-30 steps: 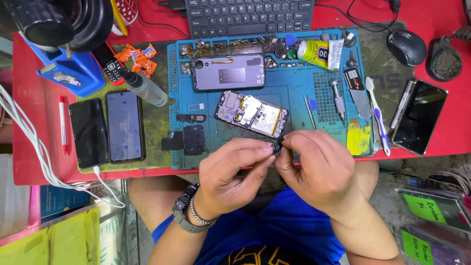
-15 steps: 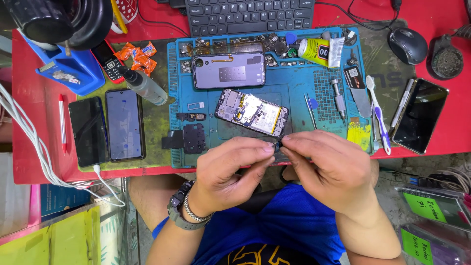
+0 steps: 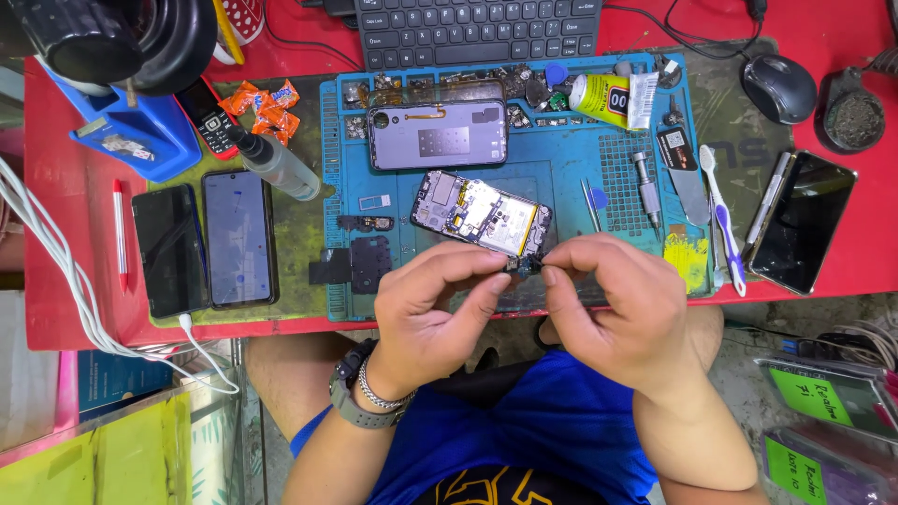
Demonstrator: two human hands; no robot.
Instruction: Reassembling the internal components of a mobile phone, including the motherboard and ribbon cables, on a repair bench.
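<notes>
Blue repair mat [image 3: 561, 178] on red bench [image 3: 75, 309]; opened phone [image 3: 482, 215] lies back-off, board and battery exposed, near edge of mat, just far of both hands. Removed grey back cover [image 3: 438, 134] farther up mat.

Left hand [image 3: 430, 309] and right hand [image 3: 613, 304] meet at centre, fingertips pinched together on a small dark component [image 3: 526, 267]. Part sits right betw. the two grips, touching the near-right corner of the phone, or just above it; can't tell which, too small and half hidden by fingers. Kind of part not resolvable (small board or connector, prob.).

Judgement on doing this well: keep wrists braced near bench edge, hold part by edges only, light pressure, no twisting vs. the phone corner; a flex or solder joint there would tear easily. Keep it over the mat so a drop lands on blue, not floor.

Tweezers [image 3: 589, 204] and screwdriver [image 3: 647, 184] lie right of phone, untouched, near enough to reach.
</notes>
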